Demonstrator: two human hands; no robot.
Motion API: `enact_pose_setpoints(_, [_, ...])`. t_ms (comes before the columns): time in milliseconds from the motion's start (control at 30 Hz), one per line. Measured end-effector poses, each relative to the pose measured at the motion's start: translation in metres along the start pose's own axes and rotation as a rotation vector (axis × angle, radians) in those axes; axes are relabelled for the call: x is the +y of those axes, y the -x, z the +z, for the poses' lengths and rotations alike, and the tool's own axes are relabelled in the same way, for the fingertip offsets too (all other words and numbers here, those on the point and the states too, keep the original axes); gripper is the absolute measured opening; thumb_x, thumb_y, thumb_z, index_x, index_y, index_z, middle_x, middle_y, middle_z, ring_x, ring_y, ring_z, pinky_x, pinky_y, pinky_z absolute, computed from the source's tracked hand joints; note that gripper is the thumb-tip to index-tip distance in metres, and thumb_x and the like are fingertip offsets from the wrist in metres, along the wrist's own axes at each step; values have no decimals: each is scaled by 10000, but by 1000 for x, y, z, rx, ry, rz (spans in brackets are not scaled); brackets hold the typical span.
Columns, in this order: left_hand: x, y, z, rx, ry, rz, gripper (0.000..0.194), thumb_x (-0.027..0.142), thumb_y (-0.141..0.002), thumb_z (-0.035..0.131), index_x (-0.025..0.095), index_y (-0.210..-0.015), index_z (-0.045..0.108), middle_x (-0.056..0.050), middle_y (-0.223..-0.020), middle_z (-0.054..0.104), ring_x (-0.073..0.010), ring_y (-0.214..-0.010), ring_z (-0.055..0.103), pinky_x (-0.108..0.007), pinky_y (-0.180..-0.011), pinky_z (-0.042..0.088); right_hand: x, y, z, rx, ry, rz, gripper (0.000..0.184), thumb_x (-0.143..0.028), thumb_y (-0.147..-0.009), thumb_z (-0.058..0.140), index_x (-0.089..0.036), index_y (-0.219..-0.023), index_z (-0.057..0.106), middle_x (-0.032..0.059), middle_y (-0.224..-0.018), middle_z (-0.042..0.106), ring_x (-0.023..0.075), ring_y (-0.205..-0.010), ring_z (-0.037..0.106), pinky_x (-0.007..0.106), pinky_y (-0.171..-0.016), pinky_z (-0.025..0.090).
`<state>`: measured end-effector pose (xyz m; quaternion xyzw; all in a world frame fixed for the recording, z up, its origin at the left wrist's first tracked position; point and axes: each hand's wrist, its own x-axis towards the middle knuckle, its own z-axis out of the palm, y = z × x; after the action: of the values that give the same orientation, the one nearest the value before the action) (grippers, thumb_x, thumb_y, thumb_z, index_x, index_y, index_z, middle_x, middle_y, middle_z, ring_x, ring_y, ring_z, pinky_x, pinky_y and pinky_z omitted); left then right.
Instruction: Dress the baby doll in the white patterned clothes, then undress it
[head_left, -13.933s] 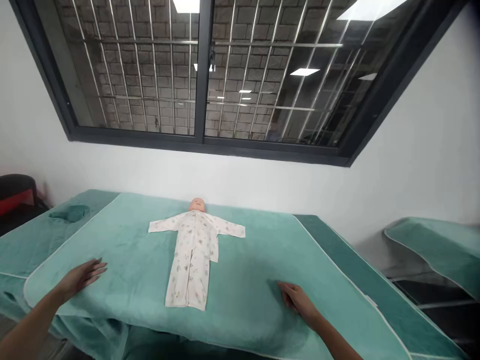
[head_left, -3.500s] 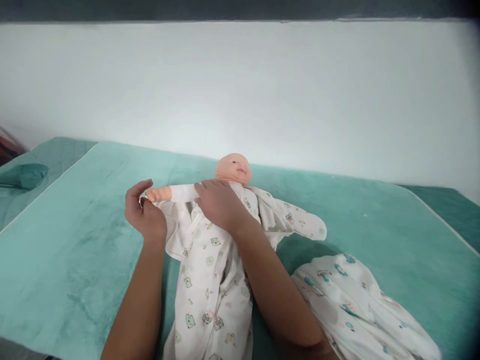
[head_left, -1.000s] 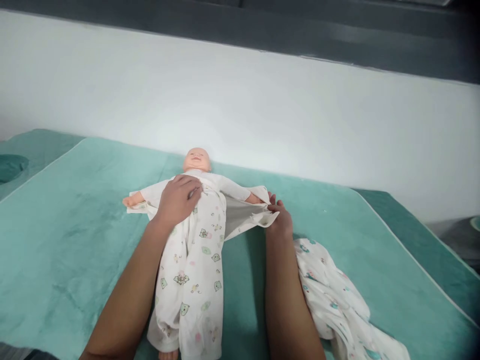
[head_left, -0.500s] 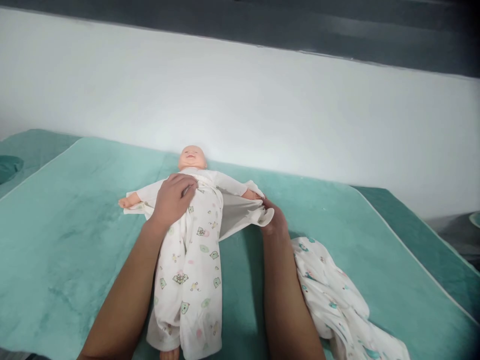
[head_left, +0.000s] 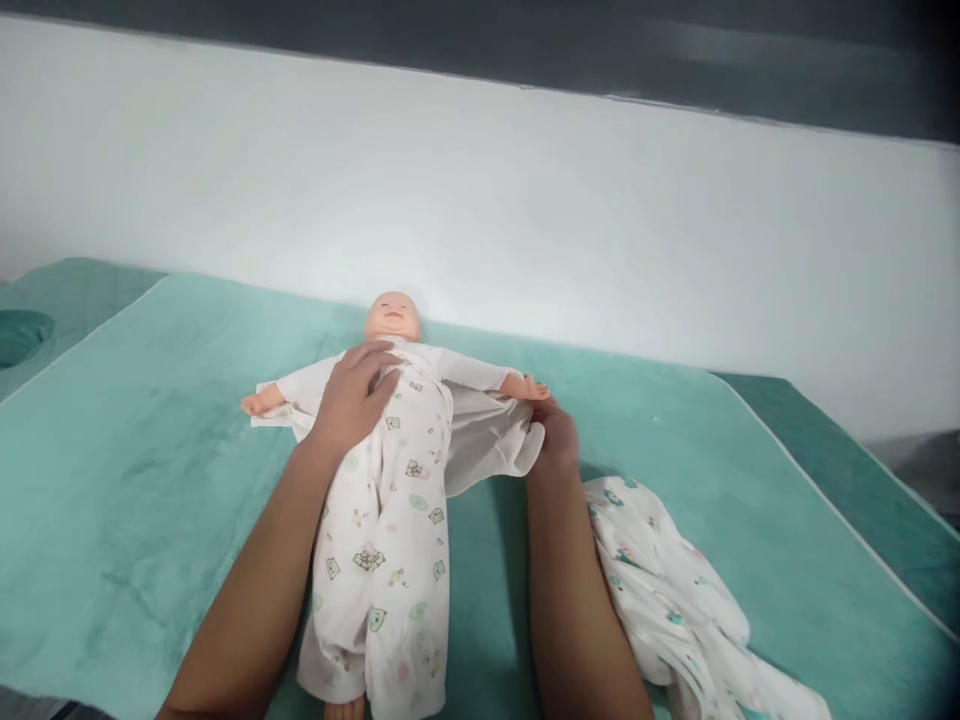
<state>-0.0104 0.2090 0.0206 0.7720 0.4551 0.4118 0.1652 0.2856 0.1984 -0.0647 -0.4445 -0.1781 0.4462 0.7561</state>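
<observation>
Doll lies face up on the green-covered bed, running from just left of the frame's centre to its bottom edge. The hands are apart: the left hand rests on the doll's chest, fingers loosely bent; the right hand, at centre right, curls by the edge of a loose white garment under the doll's outstretched arm, its fingertips hidden, so I cannot tell its grip. Green cover spreads widely at left and shows between trousers and right forearm. At lower right, crumpled printed cloth crowds that forearm. White wall bounds the bed's far edge, close behind the head.
</observation>
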Motion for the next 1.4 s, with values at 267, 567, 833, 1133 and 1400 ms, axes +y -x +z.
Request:
enact_pose_setpoints(267, [-21, 13, 4, 143, -23, -214, 271, 381, -998, 467, 240, -1127, 659, -90, -1185, 637, -268, -1164, 579, -461, -1053, 443, -15, 39, 34, 223, 283, -623, 252, -123, -727, 576, -217, -947, 654, 19, -1064, 702, 178, -1093, 650, 404, -1090, 466])
enact_pose_setpoints(567, [-11, 22, 11, 160, -56, -242, 251, 427, -969, 520, 210, -1072, 594, -79, -1052, 655, -246, -1030, 598, -408, -910, 477, 15, 97, 89, -632, 891, -423, 463, -462, -905, 657, -258, -1312, 574, 81, -1324, 535, 263, -1311, 444, 466, -1184, 323])
enact_pose_setpoints(833, [0, 33, 18, 242, -95, -86, 270, 401, -997, 472, 229, -825, 587, -11, -707, 610, -186, -723, 563, -337, -768, 454, 13, 93, 83, -662, 954, -462, 448, -500, -861, 714, -305, -1250, 607, 64, -1176, 502, 266, -1171, 485, 474, -1097, 391])
enact_pose_setpoints(1133, [2, 33, 11, 273, -42, -196, 302, 432, -998, 465, 221, -821, 588, 39, -599, 539, -129, -566, 499, -276, -619, 393, 10, 93, 82, -681, 962, -655, 412, -464, -960, 565, -235, -635, 459, 7, -707, 493, 206, -782, 472, 369, -775, 411])
enact_pose_setpoints(1400, [-1, 32, 9, 208, -185, -142, 376, 406, -993, 450, 219, -676, 524, 15, -553, 453, -157, -565, 453, -324, -611, 311, -2, 79, 65, -736, 1081, -420, 482, -521, -959, 487, -217, -594, 408, -34, -597, 402, 145, -624, 406, 295, -627, 317])
